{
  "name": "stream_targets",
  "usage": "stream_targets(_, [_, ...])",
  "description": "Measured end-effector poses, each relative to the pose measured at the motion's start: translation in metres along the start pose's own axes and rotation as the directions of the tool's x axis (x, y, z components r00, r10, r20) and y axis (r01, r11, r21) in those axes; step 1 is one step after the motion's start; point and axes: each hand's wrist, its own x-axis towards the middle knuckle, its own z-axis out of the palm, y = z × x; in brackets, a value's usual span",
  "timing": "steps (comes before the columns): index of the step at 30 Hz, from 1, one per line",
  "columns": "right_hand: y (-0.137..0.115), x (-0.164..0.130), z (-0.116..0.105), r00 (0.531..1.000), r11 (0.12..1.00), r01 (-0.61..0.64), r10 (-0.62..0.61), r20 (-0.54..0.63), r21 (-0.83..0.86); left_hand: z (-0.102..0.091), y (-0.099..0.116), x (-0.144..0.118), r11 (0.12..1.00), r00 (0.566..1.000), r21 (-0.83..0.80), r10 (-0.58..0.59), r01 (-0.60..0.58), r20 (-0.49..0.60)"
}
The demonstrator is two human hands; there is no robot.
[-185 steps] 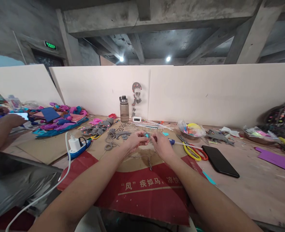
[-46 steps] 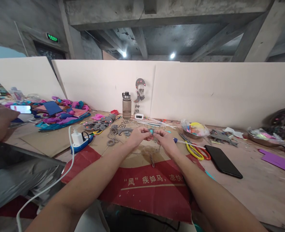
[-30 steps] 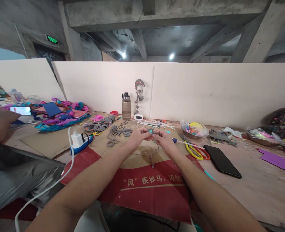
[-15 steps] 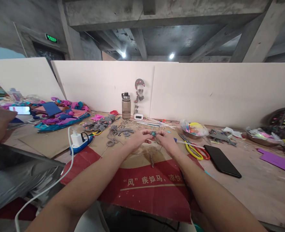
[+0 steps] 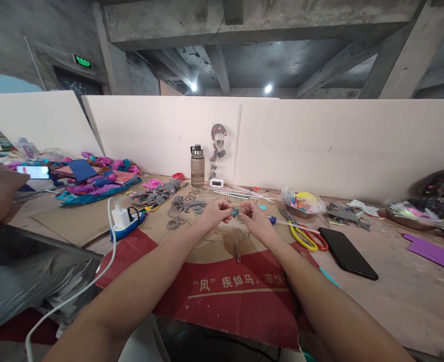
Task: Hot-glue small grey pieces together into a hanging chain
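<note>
Staying pinched on small teal piece [image 5: 235, 212]: both hands, unchanged.

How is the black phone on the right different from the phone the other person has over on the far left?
The black phone lies flat on the bare table with its screen dark and no hand on it; the far-left phone has a lit, bright screen, with another person's hand right beside it. The black phone looks larger in view, being nearer. Both are slim rectangular slabs.
</note>
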Motion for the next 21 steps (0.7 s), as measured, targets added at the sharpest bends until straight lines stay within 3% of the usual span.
stream_targets(7, [0.005,0.000,0.002,0.999,1.000,-0.009,0.008,-0.045,-0.014,0.003,0.005,-0.002,0.978,0.994,-0.182,-0.110,0.104,-0.023])
stream_targets(14, [0.012,0.003,0.008,0.992,0.990,-0.085,0.095,-0.087,0.115,0.010,0.008,-0.006,0.950,0.990,-0.279,-0.142,0.139,0.011])
stream_targets(21, [0.010,0.004,0.007,0.987,0.992,-0.100,0.108,-0.115,0.077,0.007,0.005,-0.006,0.987,0.993,-0.135,-0.078,0.090,0.090])
